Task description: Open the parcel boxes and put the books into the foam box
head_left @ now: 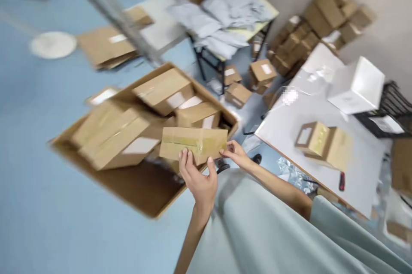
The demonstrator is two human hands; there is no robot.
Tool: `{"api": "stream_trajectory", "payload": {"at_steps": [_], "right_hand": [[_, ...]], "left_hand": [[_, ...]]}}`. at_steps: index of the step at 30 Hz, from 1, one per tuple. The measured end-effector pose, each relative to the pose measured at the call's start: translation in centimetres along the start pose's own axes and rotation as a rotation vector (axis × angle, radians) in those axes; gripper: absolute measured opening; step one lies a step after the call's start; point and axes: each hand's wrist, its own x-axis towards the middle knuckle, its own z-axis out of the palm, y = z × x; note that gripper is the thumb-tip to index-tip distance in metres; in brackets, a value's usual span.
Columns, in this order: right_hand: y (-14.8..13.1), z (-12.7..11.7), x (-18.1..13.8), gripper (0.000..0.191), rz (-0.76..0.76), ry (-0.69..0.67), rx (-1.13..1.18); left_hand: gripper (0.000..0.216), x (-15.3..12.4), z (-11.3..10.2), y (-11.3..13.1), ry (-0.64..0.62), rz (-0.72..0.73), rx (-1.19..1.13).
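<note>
A taped cardboard box point(172, 142) is between my two hands, over the near edge of a big open carton point(128, 199). My left hand point(201, 182) grips its near side, fingers on the taped face. At its right end my right hand point(236, 154) pinches the corner. Inside the carton lie several closed boxes, among them a long box point(117, 141) with a white label, another labelled box point(164, 87) and a smaller box point(198, 115). The near corner of the carton's floor is in shadow.
On the right, a white table point(270, 124) bears two stacked boxes point(317, 141), a white box point(357, 85) and a red-and-black tool point(341, 181). Grey bags point(228, 8) cover a small table at the back. Parcels point(236, 94) stand on the floor; a grey pole point(112, 12) rises behind the carton.
</note>
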Motion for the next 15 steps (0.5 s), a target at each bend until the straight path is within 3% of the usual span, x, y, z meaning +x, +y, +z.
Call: {"api": "stream_trajectory", "payload": {"at_steps": [4,8,12,15], "right_hand": [[-0.1,-13.1,-4.2,0.062,-0.109,0.283,0.134],[2.9,-24.2,-8.1,0.059,-0.119,0.598,0.325],[5.9,-31.6,-9.3,0.041,0.051,0.681,0.545],[7.1,-35.0,-8.7,0.022,0.109,0.658,0.714]], "left_hand": [[0.061,-0.7,11.2,5.5,-0.37,0.318,-0.157],[0.058,-4.5,23.1,10.6,-0.749,0.624,-0.17],[0.063,-8.8,33.2,13.8,-1.024,0.763,-0.031],[0.065,-11.2,38.2,14.9,-1.151,0.716,0.086]]}}
